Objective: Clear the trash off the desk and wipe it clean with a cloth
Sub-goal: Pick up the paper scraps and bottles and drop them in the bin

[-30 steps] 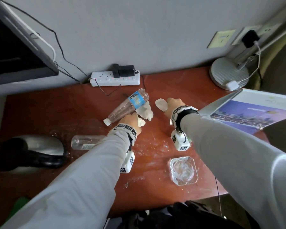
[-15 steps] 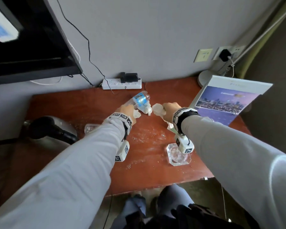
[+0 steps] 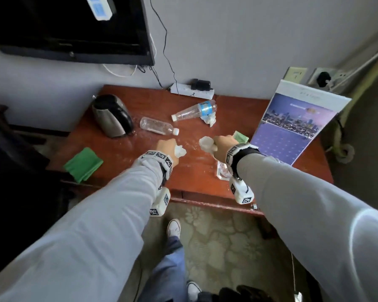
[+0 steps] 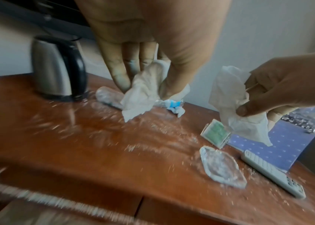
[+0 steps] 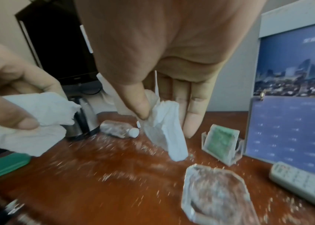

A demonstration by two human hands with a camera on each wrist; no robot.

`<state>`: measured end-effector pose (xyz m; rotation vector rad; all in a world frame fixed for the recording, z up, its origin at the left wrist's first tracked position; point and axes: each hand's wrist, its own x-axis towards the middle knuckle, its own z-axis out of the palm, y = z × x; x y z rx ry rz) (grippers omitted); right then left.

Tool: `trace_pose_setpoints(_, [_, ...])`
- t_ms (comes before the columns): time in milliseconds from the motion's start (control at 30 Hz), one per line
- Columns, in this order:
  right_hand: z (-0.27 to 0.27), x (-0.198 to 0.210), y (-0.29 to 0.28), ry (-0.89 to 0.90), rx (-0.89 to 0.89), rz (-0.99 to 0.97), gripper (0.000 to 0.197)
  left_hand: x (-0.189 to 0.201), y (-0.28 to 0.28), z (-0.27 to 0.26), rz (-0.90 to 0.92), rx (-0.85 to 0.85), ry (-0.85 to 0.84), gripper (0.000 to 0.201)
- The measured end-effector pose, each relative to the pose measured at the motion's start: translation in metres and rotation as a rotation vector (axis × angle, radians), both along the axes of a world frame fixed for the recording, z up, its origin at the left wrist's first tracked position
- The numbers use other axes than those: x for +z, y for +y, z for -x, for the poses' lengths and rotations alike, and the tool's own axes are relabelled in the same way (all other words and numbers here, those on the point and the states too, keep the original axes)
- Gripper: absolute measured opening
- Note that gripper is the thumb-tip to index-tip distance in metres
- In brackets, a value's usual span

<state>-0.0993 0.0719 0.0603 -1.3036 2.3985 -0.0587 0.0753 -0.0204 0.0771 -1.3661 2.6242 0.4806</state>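
My left hand (image 3: 169, 147) pinches a crumpled white tissue (image 3: 180, 151) above the desk's middle; the left wrist view shows it between thumb and fingers (image 4: 143, 92). Beside it, my right hand (image 3: 222, 147) pinches a second crumpled tissue (image 3: 206, 143), which hangs down in the right wrist view (image 5: 165, 130). On the red-brown desk (image 3: 122, 158) lie two empty plastic bottles, one with a blue label (image 3: 194, 111) and one plain (image 3: 158, 126), plus a third tissue wad (image 3: 210, 120). A folded green cloth (image 3: 83, 164) lies at the desk's front left. White crumbs dust the wood.
A steel kettle (image 3: 111, 116) stands at the back left. A glass ashtray (image 5: 216, 196), a remote (image 5: 305, 182), a small green card stand (image 5: 222, 143) and a blue calendar (image 3: 297, 125) crowd the right. A power strip (image 3: 191, 90) lies along the wall under a dark screen (image 3: 70, 25).
I have stepped back and the view has risen. Both hands pulled toward the desk's front, each still holding its tissue. The blue-label bottle and third tissue stay behind near the wall.
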Motion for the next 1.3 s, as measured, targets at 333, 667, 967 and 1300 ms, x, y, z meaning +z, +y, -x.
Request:
trace_pose_setpoints(333, [-0.159,-0.005,0.014,-0.028,0.361,-0.116,0.031,-0.001,0.074,-0.184,-0.002,0.323,-0.130,0.033])
trace_pose_setpoints(667, [-0.332,0.031,0.040,0.011,0.666,-0.019,0.050,0.018,0.156,-0.370,0.000,0.679,-0.071,0.036])
trace_pose_setpoints(967, [-0.511,0.001,0.139,-0.064,0.772,-0.066,0.082,-0.020,0.294,-0.555,-0.104,0.906,-0.097,0.039])
trace_pose_setpoints(1300, [-0.655,-0.064,0.217,-0.040,0.979,-0.264,0.070,-0.093,0.409,-0.665,-0.332,1.031,-0.045,0.037])
